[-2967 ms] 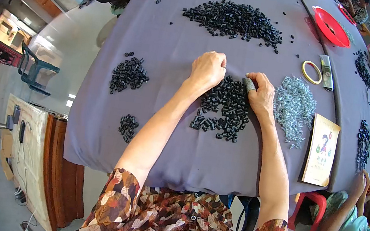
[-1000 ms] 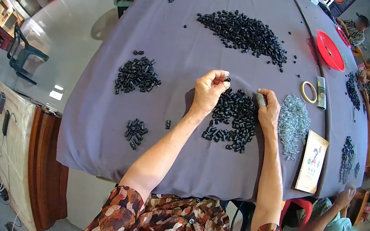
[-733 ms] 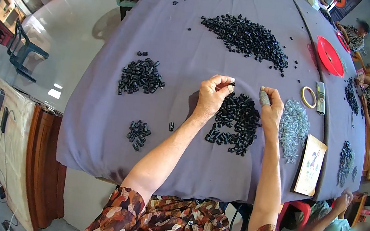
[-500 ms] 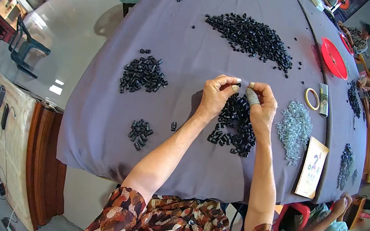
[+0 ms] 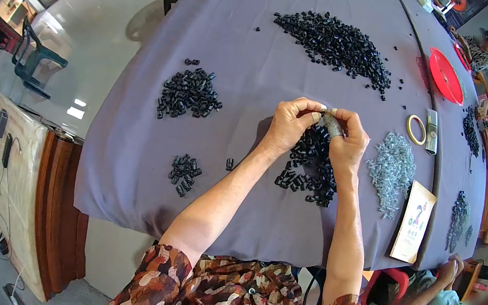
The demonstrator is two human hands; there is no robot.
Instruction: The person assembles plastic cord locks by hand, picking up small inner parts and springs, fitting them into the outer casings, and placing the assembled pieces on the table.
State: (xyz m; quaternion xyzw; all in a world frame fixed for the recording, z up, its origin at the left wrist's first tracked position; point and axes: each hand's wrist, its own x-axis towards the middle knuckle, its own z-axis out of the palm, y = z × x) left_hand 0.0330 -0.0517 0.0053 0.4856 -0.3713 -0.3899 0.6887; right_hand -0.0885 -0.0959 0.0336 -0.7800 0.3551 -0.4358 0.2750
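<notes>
Looks like a makeshift home workshop tbh: big purple-grey cloth-covered desk (image 5: 235, 214), black piece piles (image 5: 337, 47), people seated around its edges.

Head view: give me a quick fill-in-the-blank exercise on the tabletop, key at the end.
The left hand pinches a small piece whose color is ____.
The heap of clear pieces lies to the ____ of the right hand.
The round dish beyond the yellow ring is colored ____.
The upper-left pile is ____ than the lower-left pile.

Missing words: black; right; red; larger.
</notes>
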